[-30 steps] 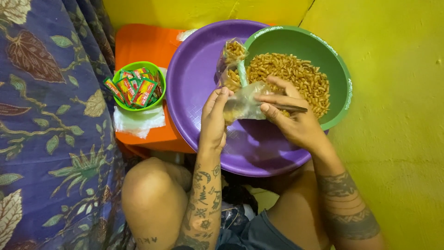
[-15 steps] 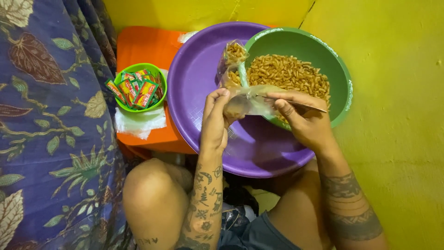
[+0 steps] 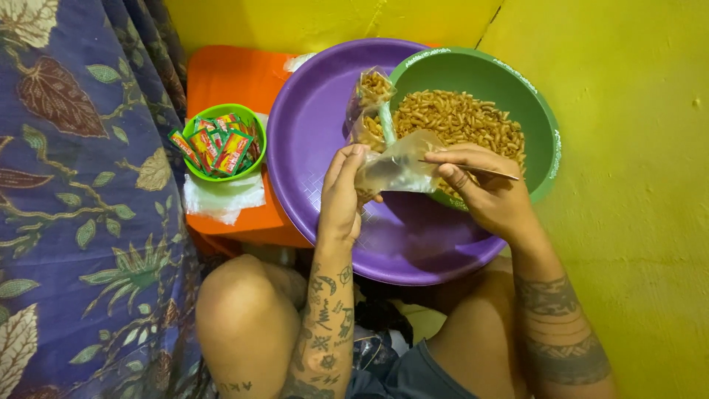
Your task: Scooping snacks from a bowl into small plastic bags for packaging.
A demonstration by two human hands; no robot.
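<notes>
Both hands meet over the purple basin (image 3: 317,140). The left hand (image 3: 341,193) has its grip closed on one side of a small clear plastic bag (image 3: 397,167); the right hand (image 3: 487,193) pinches the other side, with a thin stick (image 3: 484,171) under its fingers. The bag hangs at the rim of the green bowl (image 3: 546,125), which holds brown fried snack pieces (image 3: 458,122). Two filled bags (image 3: 371,103) lean just beyond. To the left, on an orange stool (image 3: 229,74), a small green bowl (image 3: 193,166) carries red and green sachets (image 3: 221,144), above a white plastic wad (image 3: 221,198). Yellow wall (image 3: 635,222) crowds the right, patterned blue cloth (image 3: 81,222) the left.
</notes>
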